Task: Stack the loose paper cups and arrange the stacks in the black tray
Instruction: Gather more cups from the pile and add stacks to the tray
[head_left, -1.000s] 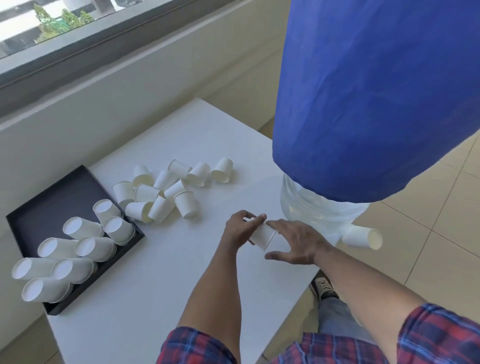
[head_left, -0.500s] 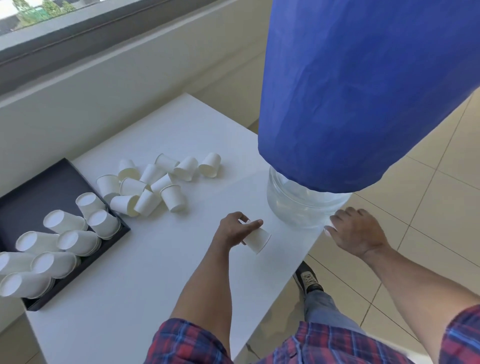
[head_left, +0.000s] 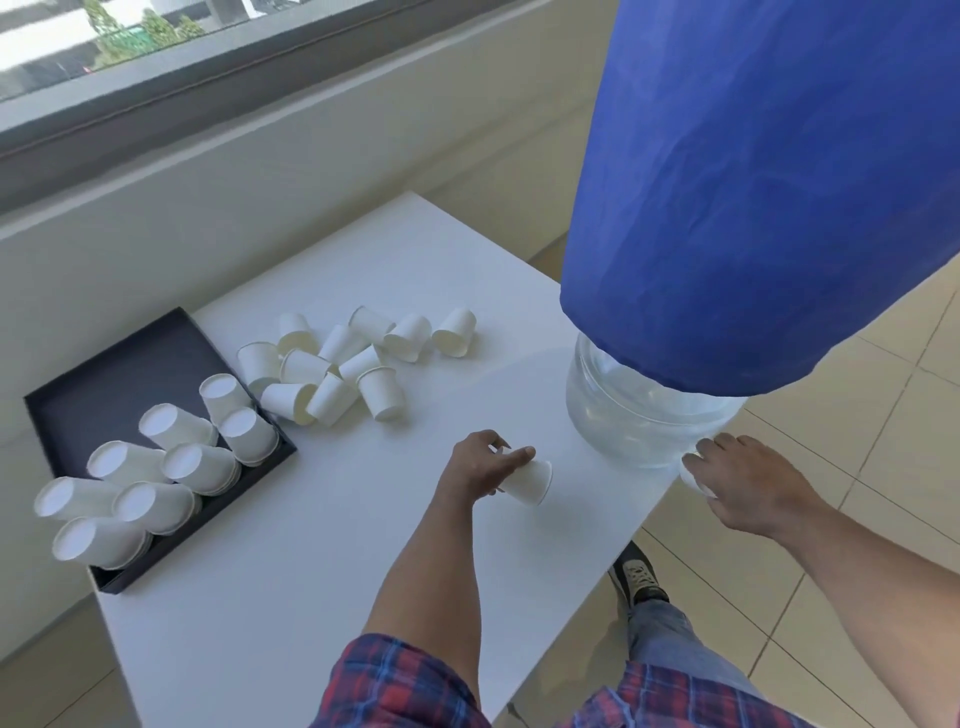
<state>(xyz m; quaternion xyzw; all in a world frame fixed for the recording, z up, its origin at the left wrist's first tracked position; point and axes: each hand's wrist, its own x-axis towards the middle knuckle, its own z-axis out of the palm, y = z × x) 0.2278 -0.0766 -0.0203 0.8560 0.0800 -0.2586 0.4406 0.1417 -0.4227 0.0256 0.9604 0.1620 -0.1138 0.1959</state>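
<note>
Stacks of cups (head_left: 130, 493) lie in your black tray (head_left: 111, 358); loose cups (head_left: 343, 364) litter the table (head_left: 291, 582) beside it. Your left hand (head_left: 480, 464) grips a cup (head_left: 529, 481); your right hand (head_left: 748, 486) curls around another cup (head_left: 693, 475) beside the water jug (head_left: 628, 421).

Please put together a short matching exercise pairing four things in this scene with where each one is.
Things:
1. Loose heap of white paper cups
2. Stacks of white paper cups
3. Single white paper cup lying on its side
4. Clear water bottle under the blue fabric cover

Places:
A. In the left hand's grip
B. On the white table, beside the black tray
C. At the table's right edge, by the right hand
D. Lying in the black tray

Pairs: 1-B, 2-D, 3-A, 4-C
</note>
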